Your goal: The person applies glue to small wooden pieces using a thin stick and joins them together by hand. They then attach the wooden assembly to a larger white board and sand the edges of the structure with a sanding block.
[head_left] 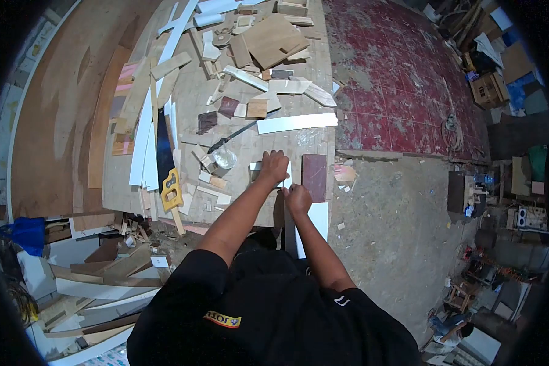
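Observation:
My left hand [274, 167] presses down on a white strip [288, 179] near the workbench's front edge, its fingers bent over the piece. Close beside it, my right hand [299, 200] is closed like a fist at the strip's near end. What its fingers hold is hidden. Under my right wrist a white board [318, 221] extends toward my body, alongside a narrow dark strip [289, 230]. A dark red-brown block [314, 177] lies just right of my hands. To the left stands a clear plastic cup [224, 158] among small wood offcuts [213, 180].
A yellow-handled saw [171, 190] lies at the workbench's [238, 207] left. Wood pieces [274, 41] and a white strip [297, 123] cover its far part. Scrap boards [104, 283] are piled on the floor at left. Another person [454, 329] is at lower right.

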Demonstrator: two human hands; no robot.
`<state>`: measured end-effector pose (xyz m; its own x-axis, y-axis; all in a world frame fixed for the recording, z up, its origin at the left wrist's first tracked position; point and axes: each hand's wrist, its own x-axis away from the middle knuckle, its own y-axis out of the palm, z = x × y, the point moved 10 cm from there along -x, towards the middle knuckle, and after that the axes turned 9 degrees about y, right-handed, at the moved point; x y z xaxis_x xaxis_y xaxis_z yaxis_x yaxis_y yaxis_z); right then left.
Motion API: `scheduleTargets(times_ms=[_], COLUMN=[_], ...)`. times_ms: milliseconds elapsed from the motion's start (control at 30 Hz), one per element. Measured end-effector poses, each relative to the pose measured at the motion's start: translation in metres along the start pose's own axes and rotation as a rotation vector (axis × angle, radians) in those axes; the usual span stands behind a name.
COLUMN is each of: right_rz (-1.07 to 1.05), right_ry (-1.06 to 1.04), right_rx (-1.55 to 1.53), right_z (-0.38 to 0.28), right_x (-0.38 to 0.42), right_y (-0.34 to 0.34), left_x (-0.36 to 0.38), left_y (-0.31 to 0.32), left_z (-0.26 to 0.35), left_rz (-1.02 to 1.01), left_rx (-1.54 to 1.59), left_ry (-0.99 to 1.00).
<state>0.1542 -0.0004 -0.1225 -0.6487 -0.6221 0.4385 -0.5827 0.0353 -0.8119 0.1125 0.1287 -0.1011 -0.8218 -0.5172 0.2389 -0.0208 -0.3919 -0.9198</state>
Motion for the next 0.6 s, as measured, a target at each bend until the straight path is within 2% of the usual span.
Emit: scheduleTargets(times_ms=[67, 300, 367, 500, 567, 600], right_rz=[0.099, 0.157, 0.53, 0.454, 0.408, 0.396], right_ry=[-0.05, -0.085, -0.307, -0.215, -0.205, -0.237], right_rx=[-0.034, -0.059, -0.158, -0.155, -0.399, -0.427], right_z=[0.0, 0.002, -0.015, -0.002, 0.0, -0.007], right_x=[0.0, 0.007, 0.037, 0.027, 0.024, 0.024], right_y=[-0.004, -0.004, -0.045, -0.059, -0.076, -0.086], left_x=[-0.001, -0.002, -0.003, 0.0, 0.0, 0.0], left_y=[-0.001, 0.001, 0.004, 0.002, 0.005, 0.006], left_z=[0.0, 0.001, 0.0, -0.002, -0.005, -0.007], left_rz=[-0.024, -0.06, -0.05, -0.002, 0.017, 0.03], left_rx=[-0.036, -0.065, -0.064, -0.058, -0.024, 0.005], left_ry=[-0.031, -0.06, -0.052, -0.043, -0.051, -0.056])
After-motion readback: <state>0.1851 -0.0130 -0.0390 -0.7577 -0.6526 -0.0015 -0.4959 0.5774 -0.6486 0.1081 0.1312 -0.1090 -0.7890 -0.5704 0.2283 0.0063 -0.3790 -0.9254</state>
